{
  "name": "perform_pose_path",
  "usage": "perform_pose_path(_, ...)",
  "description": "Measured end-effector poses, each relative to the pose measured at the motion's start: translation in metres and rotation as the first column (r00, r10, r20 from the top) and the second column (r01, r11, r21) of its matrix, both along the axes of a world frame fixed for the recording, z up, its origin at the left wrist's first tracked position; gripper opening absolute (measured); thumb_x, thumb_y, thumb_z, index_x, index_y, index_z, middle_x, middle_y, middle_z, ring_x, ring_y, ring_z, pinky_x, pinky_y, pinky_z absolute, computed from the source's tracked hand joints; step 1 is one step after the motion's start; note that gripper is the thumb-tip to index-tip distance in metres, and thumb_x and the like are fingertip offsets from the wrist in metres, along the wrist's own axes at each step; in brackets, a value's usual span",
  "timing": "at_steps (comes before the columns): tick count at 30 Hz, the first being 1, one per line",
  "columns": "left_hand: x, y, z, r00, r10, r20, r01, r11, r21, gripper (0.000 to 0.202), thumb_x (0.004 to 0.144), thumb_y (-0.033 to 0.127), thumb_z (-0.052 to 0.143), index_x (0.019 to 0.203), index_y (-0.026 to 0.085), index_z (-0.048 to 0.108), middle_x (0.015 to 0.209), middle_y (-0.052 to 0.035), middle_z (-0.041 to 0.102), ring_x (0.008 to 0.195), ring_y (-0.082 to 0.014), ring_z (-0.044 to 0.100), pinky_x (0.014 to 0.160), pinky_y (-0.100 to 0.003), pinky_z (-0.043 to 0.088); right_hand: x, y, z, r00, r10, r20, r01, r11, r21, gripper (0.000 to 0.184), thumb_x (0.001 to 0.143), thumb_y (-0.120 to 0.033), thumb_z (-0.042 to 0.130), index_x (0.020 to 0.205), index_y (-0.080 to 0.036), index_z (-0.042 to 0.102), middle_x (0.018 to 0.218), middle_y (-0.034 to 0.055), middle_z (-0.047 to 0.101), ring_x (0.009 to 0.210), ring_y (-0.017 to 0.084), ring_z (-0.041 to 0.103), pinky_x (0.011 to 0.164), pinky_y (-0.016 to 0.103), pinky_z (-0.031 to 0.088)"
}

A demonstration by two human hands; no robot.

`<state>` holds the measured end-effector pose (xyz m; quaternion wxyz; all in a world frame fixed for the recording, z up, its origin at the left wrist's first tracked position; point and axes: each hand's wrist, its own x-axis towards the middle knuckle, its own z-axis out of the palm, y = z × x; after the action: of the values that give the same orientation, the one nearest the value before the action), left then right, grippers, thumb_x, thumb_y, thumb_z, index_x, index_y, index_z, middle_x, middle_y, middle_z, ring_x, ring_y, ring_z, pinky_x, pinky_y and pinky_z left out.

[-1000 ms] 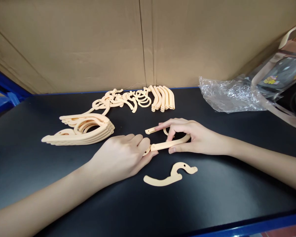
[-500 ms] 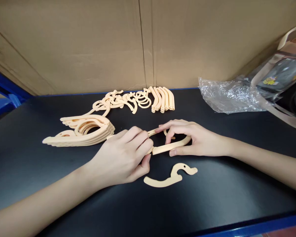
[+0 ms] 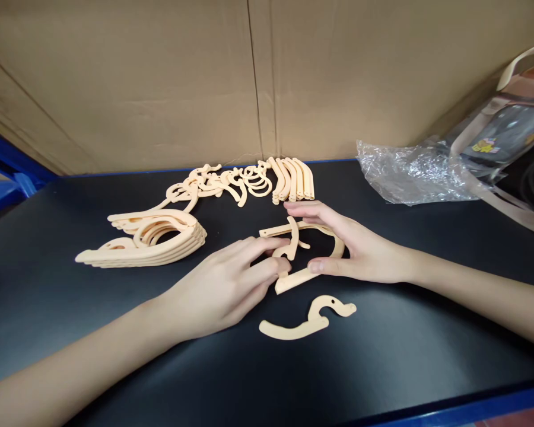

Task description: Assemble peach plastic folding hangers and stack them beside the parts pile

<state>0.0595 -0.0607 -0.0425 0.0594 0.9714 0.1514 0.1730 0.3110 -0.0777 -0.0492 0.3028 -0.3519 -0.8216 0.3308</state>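
Note:
My right hand [image 3: 356, 246] grips a cream U-shaped plastic piece [image 3: 320, 261], thumb below and fingers stretched over its upper arm. My left hand [image 3: 231, 284] reaches in from the left, its fingertips pinching a small curved hook piece [image 3: 290, 240] that stands inside the U, between its two arms. A loose S-shaped cream piece [image 3: 307, 317] lies flat on the black table [image 3: 404, 344] just in front of both hands, touching neither.
A stack of large curved cream pieces [image 3: 146, 240] lies at the left. Several smaller hooks, rings and tubes [image 3: 253, 178] sit at the back. Crumpled clear plastic [image 3: 409, 172] and a bag [image 3: 507, 136] are at the right. A cardboard wall [image 3: 249, 77] stands behind.
The left hand moved from the end of the U-shaped piece to the small hook inside it and tipped that hook upright. The right hand lifted and turned the U-shaped piece a little.

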Motion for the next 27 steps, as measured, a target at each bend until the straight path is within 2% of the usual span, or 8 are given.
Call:
perform_pose_path(4,-0.0005,-0.0034,0.0053,0.996,-0.073,0.053,0.080,0.988,-0.134,0.012,0.091,0.018,0.045,0.090,0.016,0.057,0.104,-0.0093,0.064,0.084,-0.0171,0.058,0.075,-0.029,0.048,0.0004,0.0019,0.0003,0.999,0.037,0.034,-0.038,0.999,0.035,0.060,0.085,-0.035,0.064,0.137,-0.025,0.037,0.141,0.0076,0.043,0.132,0.023,0.041,0.111,0.046,0.034)
perform_pose_path(7,0.0002,-0.0044,0.0050,0.997,-0.057,0.051,0.063,0.990,-0.128,0.017,0.087,0.035,0.059,0.086,0.018,0.056,0.097,-0.0073,0.065,0.078,-0.0164,0.056,0.068,-0.029,0.046,0.0002,0.0025,0.0018,0.997,0.046,0.054,-0.050,0.997,0.057,0.056,0.086,-0.036,0.064,0.135,-0.023,0.041,0.136,0.0083,0.049,0.126,0.022,0.046,0.107,0.045,0.038)
perform_pose_path(10,0.0014,-0.0039,0.0030,0.999,-0.042,0.032,0.045,0.996,-0.078,0.010,0.088,0.025,0.057,0.095,0.018,0.056,0.097,-0.0060,0.066,0.083,-0.0165,0.058,0.071,-0.028,0.045,-0.0009,0.0004,0.0038,0.999,0.022,0.028,-0.025,0.994,0.109,0.045,0.086,-0.035,0.063,0.127,-0.022,0.050,0.132,0.0079,0.053,0.122,0.022,0.050,0.103,0.041,0.041)
perform_pose_path(15,0.0019,-0.0028,0.0020,0.999,-0.025,0.025,0.026,0.997,-0.068,0.019,0.087,0.011,0.049,0.103,0.017,0.056,0.100,-0.0058,0.066,0.089,-0.0171,0.057,0.076,-0.030,0.045,-0.0035,-0.0059,0.0036,0.978,-0.207,0.005,0.198,0.942,0.272,0.015,0.092,-0.031,0.054,0.097,-0.018,0.062,0.099,0.0055,0.065,0.092,0.017,0.060,0.082,0.032,0.048)
perform_pose_path(19,0.0021,-0.0028,0.0030,1.000,-0.021,0.014,0.021,1.000,-0.016,0.024,0.085,0.006,0.048,0.104,0.017,0.056,0.104,-0.0056,0.065,0.096,-0.0181,0.056,0.081,-0.031,0.044,-0.0042,-0.0066,0.0001,0.918,-0.387,0.088,0.340,0.881,0.328,0.020,0.094,-0.032,0.050,0.084,-0.018,0.061,0.075,0.0009,0.059,0.070,0.014,0.054,0.064,0.028,0.042)
perform_pose_path(21,0.0026,-0.0027,0.0030,0.999,0.051,0.018,-0.052,0.997,0.065,0.021,0.085,0.006,0.049,0.102,0.017,0.056,0.106,-0.0057,0.065,0.096,-0.0191,0.056,0.079,-0.032,0.043,-0.0041,-0.0058,-0.0010,0.904,-0.406,0.134,0.353,0.886,0.302,0.021,0.094,-0.033,0.049,0.083,-0.019,0.060,0.075,0.0003,0.058,0.067,0.013,0.053,0.062,0.027,0.041)
perform_pose_path(24,0.0031,-0.0018,0.0013,0.967,0.247,0.057,-0.253,0.949,0.187,0.012,0.087,0.013,0.052,0.097,0.016,0.056,0.097,-0.0043,0.065,0.083,-0.0184,0.058,0.068,-0.031,0.042,-0.0039,-0.0050,-0.0011,0.908,-0.385,0.166,0.333,0.902,0.274,0.023,0.095,-0.035,0.048,0.084,-0.019,0.060,0.076,0.0004,0.058,0.066,0.012,0.053,0.062,0.026,0.041)
perform_pose_path(27,0.0023,0.0003,-0.0015,0.930,0.361,0.075,-0.368,0.921,0.128,0.011,0.089,0.017,0.051,0.099,0.016,0.055,0.084,-0.0012,0.063,0.074,-0.0161,0.058,0.064,-0.028,0.043,-0.0042,-0.0053,-0.0004,0.929,-0.328,0.171,0.269,0.917,0.295,0.021,0.095,-0.033,0.048,0.088,-0.018,0.060,0.078,0.0008,0.059,0.069,0.013,0.054,0.064,0.026,0.042)
